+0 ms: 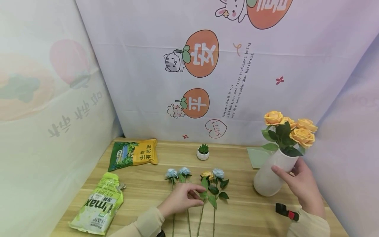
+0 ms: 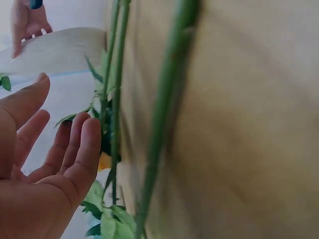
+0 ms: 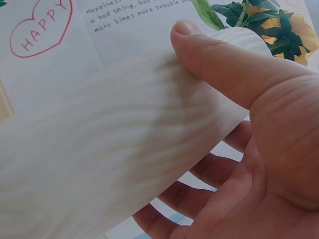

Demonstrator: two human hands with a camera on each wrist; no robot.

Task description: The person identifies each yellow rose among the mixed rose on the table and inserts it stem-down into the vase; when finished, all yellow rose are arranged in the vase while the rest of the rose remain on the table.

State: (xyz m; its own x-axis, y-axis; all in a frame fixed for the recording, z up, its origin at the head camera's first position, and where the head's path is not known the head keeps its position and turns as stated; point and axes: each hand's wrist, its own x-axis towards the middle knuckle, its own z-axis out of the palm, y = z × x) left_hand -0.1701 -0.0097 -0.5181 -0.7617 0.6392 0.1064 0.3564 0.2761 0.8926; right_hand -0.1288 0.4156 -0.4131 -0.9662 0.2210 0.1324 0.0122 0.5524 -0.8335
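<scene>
In the head view my right hand (image 1: pixel 306 189) grips a white ribbed vase (image 1: pixel 269 176), tilted to the right. Several yellow roses (image 1: pixel 302 137) with green leaves stand in it. The right wrist view shows the thumb across the vase's side and the fingers curled behind it. My left hand (image 1: pixel 180 198) hovers over rose stems in the middle of the table, thumb apart from loosely bent fingers. Its fingertips are close to the leaves of a yellow rose (image 1: pixel 208 175); contact is unclear. Beside that lie a blue rose (image 1: pixel 218 173) and two more blue roses (image 1: pixel 171 173) on the left.
A small potted succulent (image 1: pixel 203 152) stands at the back. On the left lie a yellow-green fertilizer bag (image 1: pixel 134 154) and a lime-green bag (image 1: pixel 100 205) with a metal clip. A pale green sheet (image 1: pixel 257 157) lies behind the vase. Printed cloth (image 1: pixel 148 82) encloses the table.
</scene>
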